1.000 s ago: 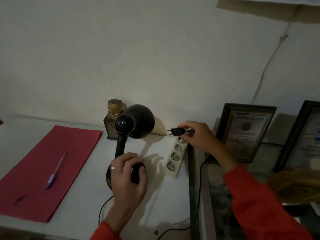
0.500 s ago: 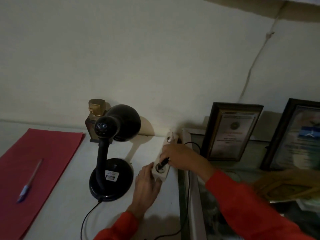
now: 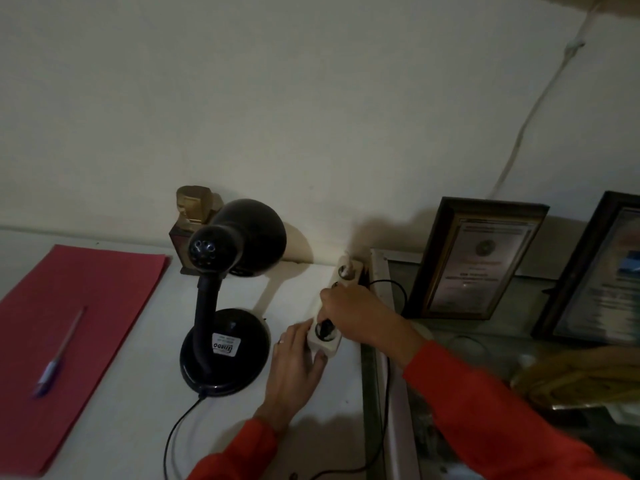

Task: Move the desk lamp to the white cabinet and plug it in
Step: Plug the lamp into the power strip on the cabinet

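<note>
One black desk lamp (image 3: 225,292) stands upright on the white cabinet (image 3: 138,410), near its back edge and toward the right side, shade turned to the wall. One label shows on its round base, and one black cord (image 3: 176,434) runs from the base toward the front edge.

Just right of the lamp, along the cabinet's right edge, lies one white power strip (image 3: 334,317). Your right hand (image 3: 356,313) is closed around the black plug (image 3: 325,329), which sits in the nearest socket of the strip — how deep it is seated cannot be told. Your left hand (image 3: 298,368) lies flat with fingers pressed on the strip's near end and left side, bracing it.

On the cabinet's left part: one red folder (image 3: 69,341), with one pen (image 3: 59,355) lying on it. Behind the lamp, at the back edge, stands one small gold-topped trophy (image 3: 190,209).

Beyond the right edge, on a lower glass-topped surface, two framed certificates (image 3: 478,261) lean against the wall — the second cut off by the frame edge. Both sleeves are red.
</note>
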Motion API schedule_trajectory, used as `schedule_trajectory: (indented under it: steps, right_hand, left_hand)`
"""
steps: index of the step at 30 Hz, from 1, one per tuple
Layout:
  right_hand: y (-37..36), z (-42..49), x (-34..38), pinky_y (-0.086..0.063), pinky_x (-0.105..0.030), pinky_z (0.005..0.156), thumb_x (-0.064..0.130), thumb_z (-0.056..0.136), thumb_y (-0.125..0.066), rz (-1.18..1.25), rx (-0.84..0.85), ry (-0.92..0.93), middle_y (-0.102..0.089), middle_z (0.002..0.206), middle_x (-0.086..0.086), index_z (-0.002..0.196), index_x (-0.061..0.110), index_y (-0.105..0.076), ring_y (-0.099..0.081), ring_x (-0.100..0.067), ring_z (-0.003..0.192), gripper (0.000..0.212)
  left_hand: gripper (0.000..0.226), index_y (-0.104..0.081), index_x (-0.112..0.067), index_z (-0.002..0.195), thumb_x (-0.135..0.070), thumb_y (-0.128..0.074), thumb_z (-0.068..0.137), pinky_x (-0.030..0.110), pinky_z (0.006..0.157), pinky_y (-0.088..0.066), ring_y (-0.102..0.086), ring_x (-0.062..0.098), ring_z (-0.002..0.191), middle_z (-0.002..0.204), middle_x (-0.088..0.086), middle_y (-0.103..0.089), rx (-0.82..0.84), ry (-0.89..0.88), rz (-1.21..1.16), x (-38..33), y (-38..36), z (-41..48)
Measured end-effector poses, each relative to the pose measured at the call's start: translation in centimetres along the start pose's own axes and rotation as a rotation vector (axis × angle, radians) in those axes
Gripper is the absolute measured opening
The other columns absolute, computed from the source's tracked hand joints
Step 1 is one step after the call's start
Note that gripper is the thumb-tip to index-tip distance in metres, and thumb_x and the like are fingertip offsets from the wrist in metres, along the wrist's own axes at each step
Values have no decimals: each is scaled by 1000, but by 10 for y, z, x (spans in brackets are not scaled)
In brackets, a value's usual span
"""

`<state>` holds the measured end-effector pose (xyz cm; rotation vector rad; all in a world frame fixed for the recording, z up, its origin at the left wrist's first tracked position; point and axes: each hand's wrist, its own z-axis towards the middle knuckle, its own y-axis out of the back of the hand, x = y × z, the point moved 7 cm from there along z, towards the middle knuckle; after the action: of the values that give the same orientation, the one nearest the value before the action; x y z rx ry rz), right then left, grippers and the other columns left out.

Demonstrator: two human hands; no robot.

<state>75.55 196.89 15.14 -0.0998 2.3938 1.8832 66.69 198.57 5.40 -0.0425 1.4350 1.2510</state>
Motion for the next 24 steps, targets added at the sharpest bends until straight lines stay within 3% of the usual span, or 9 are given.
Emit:
schedule_trajectory:
  steps: [6,16,24]
  right_hand:
    - [-5,-2,-2,-35,-33,62,0,87,-50,11,20,52,-54,106,-18,108,11,-66,-58,-34,88,28]
    - [-13,1,-2,-39,-33,65,7,88,-55,151,4,-73,-60,101,-18,101,1,-59,-60,-33,89,15]
    - [-22,-3,4,-33,-34,70,9,92,-47,61,16,3,-58,105,-17,103,5,-64,-57,-33,91,21]
  left_hand:
    - [53,-41,-21,133,-31,-61,85,28,90,-39,-52,16,110,127,0,-54,-4,-13,58,1,-2,-3]
    - [55,-42,-21,135,-30,-61,84,36,93,-44,-52,19,111,127,1,-55,-12,-22,80,1,-2,-3]
    - [53,-43,-19,134,-26,-62,84,39,94,-45,-54,21,112,126,4,-56,-15,-22,59,1,-1,-5]
